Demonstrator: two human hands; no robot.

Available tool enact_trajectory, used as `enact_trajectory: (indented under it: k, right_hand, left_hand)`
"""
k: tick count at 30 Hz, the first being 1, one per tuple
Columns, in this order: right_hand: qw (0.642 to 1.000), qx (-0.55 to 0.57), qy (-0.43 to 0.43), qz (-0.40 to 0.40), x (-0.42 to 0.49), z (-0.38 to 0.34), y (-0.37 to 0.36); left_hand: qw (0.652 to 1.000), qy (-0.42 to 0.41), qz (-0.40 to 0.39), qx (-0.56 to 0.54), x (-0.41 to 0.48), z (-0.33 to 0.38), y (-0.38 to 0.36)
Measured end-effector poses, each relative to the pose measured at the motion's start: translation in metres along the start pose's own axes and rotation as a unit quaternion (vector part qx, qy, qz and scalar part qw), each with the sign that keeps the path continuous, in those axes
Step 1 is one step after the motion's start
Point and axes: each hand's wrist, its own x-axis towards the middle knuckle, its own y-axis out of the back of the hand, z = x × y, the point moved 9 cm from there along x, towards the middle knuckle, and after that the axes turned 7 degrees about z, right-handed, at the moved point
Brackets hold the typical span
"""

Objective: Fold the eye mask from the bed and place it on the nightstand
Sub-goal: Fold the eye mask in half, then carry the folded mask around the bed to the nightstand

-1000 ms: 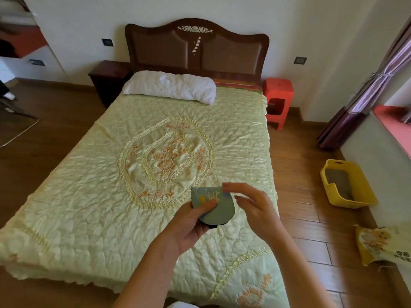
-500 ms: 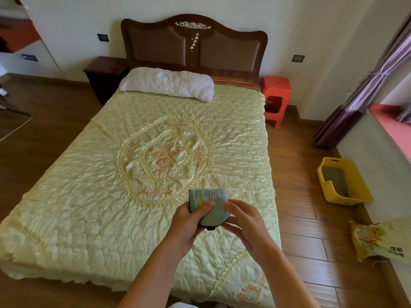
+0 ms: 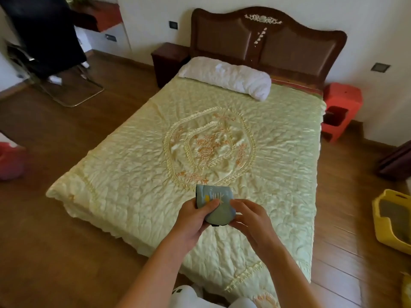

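The eye mask (image 3: 214, 202) is blue-grey with a pale embroidered mark and is folded into a small half-round pad. I hold it in the air above the foot of the bed (image 3: 138, 183). My left hand (image 3: 193, 218) grips its left side with the thumb on top. My right hand (image 3: 250, 218) pinches its right and lower edge. A black strap end peeks out underneath. The dark wooden nightstand (image 3: 169, 61) stands at the head of the bed, on its left side, far from my hands.
A white pillow (image 3: 226, 77) lies at the headboard. A red plastic stool (image 3: 340, 110) stands right of the bed, a yellow basket (image 3: 391, 218) on the floor at the right edge. A person in dark clothes (image 3: 46, 34) stands by a metal chair frame at the back left.
The view has swung left, bringing the left floor and the standing person into sight. My right hand has closed onto the mask's right edge; the mask stays folded in both hands.
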Motion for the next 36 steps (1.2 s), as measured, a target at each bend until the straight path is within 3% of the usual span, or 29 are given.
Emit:
enact_trajectory:
  k: [6,16,25,36]
  right_hand:
    - [0.992,-0.067,-0.002,-0.110,-0.005,0.009,-0.053]
    - [0.943,-0.150,-0.050,-0.292,-0.069,0.063,-0.133]
    - [0.887,-0.221,-0.033,-0.404,-0.129,0.084,-0.200]
    - [0.851,-0.267,-0.075,-0.446,-0.152,0.132,-0.306]
  left_hand:
    - [0.989,-0.041,0.119,-0.075,-0.036,-0.001,0.062]
    - [0.931,-0.065,0.296,-0.203,-0.133,-0.061,0.146]
    - [0.886,-0.112,0.379,-0.243,-0.200,-0.076,0.205]
    - [0.842,-0.127,0.427,-0.305,-0.206,-0.084,0.309]
